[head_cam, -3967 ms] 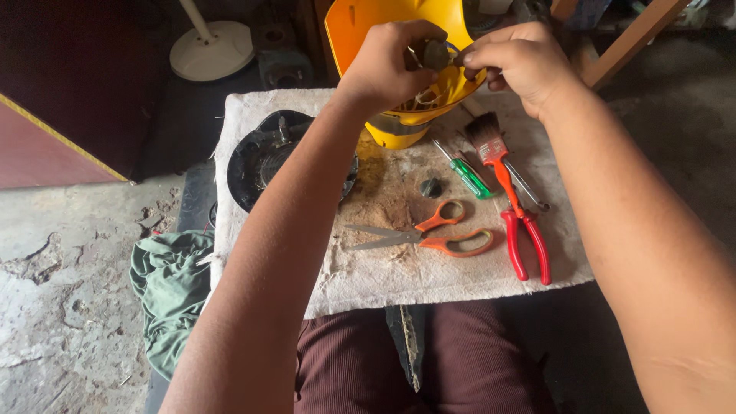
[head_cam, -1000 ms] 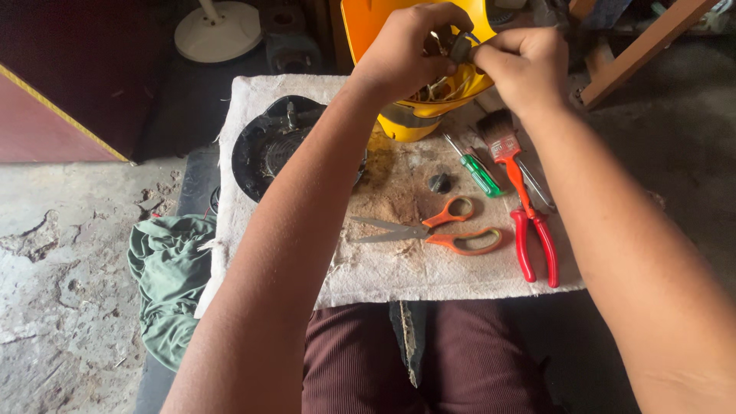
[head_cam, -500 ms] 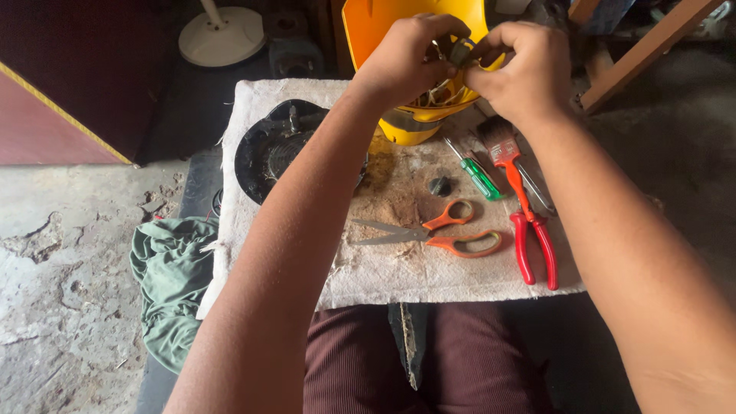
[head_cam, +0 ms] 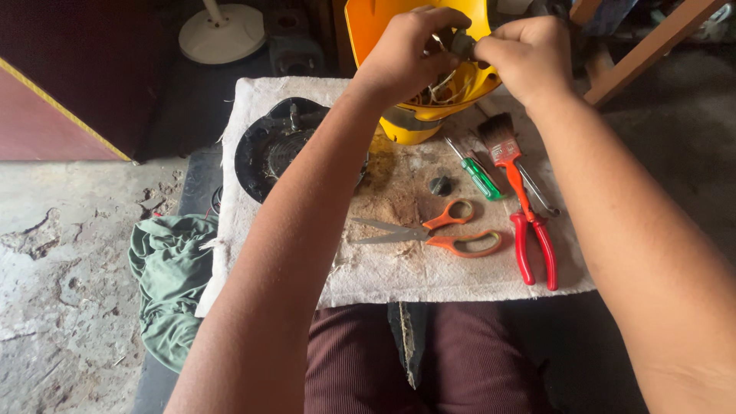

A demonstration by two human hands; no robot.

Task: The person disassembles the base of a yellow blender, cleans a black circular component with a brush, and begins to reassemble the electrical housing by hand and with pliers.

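My left hand (head_cam: 406,54) and my right hand (head_cam: 525,54) meet over a yellow plastic housing (head_cam: 418,115) at the far edge of a cloth-covered board (head_cam: 383,268). Both pinch a small grey part (head_cam: 462,42) with pale wires hanging from it into the housing. Below them on the cloth lie orange-handled scissors (head_cam: 445,234), red-handled pliers (head_cam: 533,245), a green-handled screwdriver (head_cam: 479,176), a red paintbrush (head_cam: 502,146) and a small dark knob (head_cam: 440,185).
A black round motor part (head_cam: 268,146) sits at the board's left. A green rag (head_cam: 172,276) lies on the concrete floor to the left. A white round base (head_cam: 222,32) stands at the back. A wooden frame (head_cam: 652,46) leans at the right.
Both hands have stayed over the yellow housing, shifting slightly as they work the small grey part. The view has drifted a little; the tools have not moved.
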